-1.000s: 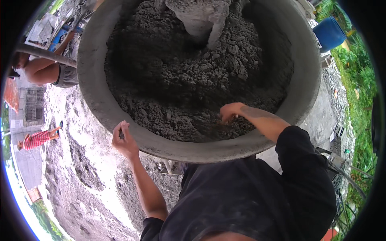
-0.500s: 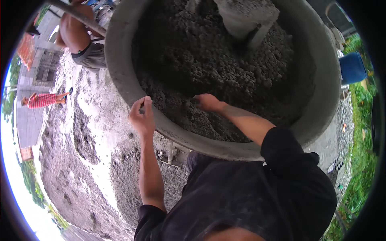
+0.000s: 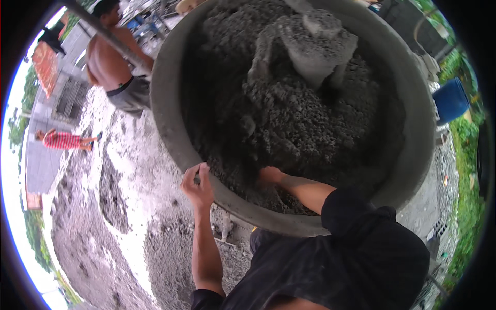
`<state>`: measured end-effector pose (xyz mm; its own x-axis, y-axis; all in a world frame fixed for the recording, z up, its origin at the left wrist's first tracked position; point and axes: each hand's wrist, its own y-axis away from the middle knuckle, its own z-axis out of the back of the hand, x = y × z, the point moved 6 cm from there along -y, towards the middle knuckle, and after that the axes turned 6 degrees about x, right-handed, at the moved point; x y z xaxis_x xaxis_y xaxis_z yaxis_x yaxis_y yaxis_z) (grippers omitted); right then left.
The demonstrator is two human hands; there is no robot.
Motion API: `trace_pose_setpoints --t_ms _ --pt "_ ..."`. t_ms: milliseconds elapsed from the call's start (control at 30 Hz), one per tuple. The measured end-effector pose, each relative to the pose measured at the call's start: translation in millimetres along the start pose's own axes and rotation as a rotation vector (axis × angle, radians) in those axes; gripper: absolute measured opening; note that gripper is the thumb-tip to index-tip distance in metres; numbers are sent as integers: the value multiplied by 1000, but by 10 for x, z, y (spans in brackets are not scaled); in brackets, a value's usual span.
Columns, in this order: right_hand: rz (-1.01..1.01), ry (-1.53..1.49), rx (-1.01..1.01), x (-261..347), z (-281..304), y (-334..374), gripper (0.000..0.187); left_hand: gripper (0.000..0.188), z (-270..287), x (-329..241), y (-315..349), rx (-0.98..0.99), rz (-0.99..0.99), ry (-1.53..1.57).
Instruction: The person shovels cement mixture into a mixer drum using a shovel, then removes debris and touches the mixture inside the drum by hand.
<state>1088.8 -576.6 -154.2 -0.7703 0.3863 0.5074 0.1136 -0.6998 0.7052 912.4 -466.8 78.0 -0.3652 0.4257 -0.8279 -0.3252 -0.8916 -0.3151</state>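
Observation:
A wide round mixing pan (image 3: 168, 121) of grey metal stands in front of me, with damp grey concrete mix (image 3: 305, 121) heaped inside. My right hand (image 3: 270, 176) reaches over the near rim into the mix; its fingers are blurred and partly hidden there. At the pan's left rim is my left hand (image 3: 198, 186), its fingers curled toward the thumb in a pinch; what they hold, if anything, I cannot make out. A mix-crusted central hub with arms (image 3: 320, 46) rises from the pan.
A shirtless person (image 3: 111, 64) in grey shorts stands beyond the pan's left side, near a slanting metal pole (image 3: 98, 27). Farther left is a person in red-striped clothing (image 3: 62, 140). Grey sand (image 3: 98, 248) covers the left ground. A blue drum (image 3: 451, 101) stands right.
The view has shifted, showing more of the pan's far side. My right hand has gone lower into the mix and blurred. My left hand stays pinched at the rim.

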Motion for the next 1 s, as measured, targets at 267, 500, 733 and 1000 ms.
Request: trace_pose_setpoints --t_ms 267,500,733,1000 --pt "366 267 -150 -139 696 1129 22 31 91 158 -121 -38 -47 -32" --pt "349 550 -858 -49 1202 3565 12 34 64 274 -61 35 -30 -128" --pt "-1343 -207 -2194 -2971 176 7768 49 30 -87 121 -50 111 -28 -169" --pt "-793 -356 -1762 -3028 198 5611 37 20 -393 -154 41 273 -73 -332"
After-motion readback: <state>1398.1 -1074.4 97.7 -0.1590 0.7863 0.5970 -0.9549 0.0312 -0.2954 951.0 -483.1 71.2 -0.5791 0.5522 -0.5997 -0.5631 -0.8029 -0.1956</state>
